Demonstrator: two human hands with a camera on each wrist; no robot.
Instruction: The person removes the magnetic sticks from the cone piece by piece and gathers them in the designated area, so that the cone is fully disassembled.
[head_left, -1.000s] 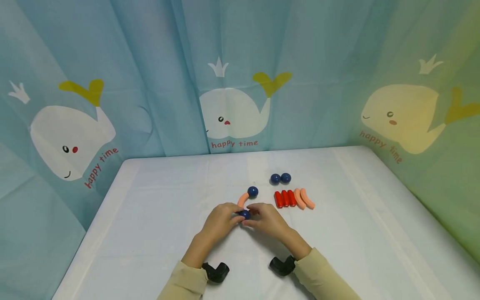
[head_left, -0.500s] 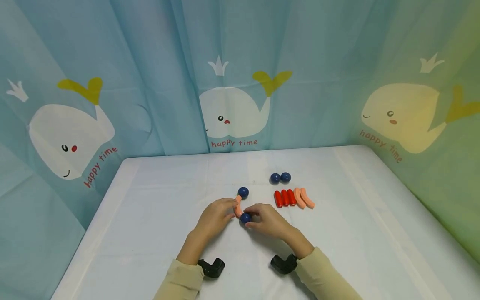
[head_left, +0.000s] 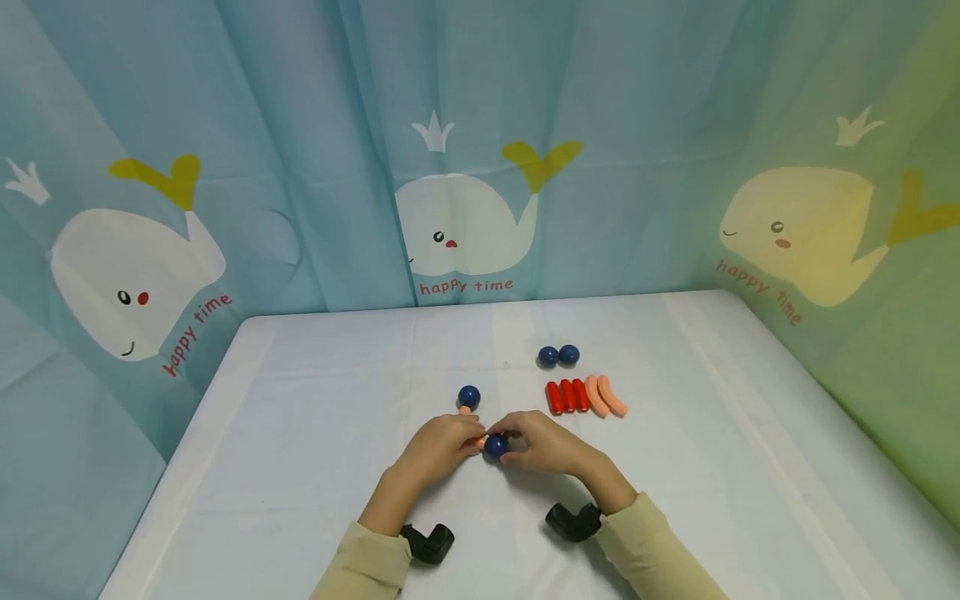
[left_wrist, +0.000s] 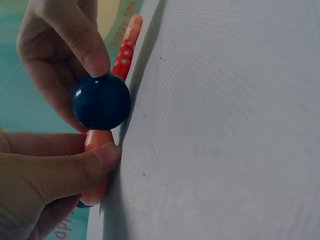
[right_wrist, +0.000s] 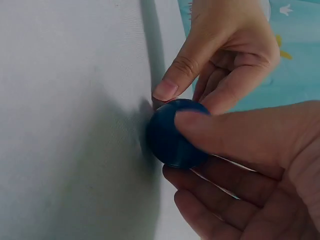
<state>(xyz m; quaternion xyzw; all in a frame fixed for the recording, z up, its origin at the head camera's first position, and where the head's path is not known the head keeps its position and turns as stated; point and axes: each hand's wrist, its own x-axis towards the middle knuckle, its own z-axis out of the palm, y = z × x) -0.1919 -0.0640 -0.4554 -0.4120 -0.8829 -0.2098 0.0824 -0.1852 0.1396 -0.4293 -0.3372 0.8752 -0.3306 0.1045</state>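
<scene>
A curved orange stick [left_wrist: 95, 191] joins two dark blue balls. My left hand [head_left: 441, 442] pinches this stick between thumb and fingers, covering much of it in the head view. At its near end sits one blue ball [head_left: 496, 447], gripped by the thumb and fingers of my right hand [head_left: 546, 446]. In the left wrist view that ball meets the stick's end directly. The far blue ball [head_left: 469, 396] is beyond my left fingers, touched by neither hand. Both hands work low over the white table.
Two loose blue balls [head_left: 569, 355] lie side by side farther back on the white table [head_left: 337, 367]. Nearer, to the right of my hands, three short red sticks [head_left: 567, 396] form a row with two curved orange sticks [head_left: 612, 397]. A whale-printed curtain [head_left: 330, 167] hangs behind.
My left hand has shifted from the near ball to the orange stick. The far ball has swung left and slightly nearer as the joined piece turned. My right hand keeps the near ball.
</scene>
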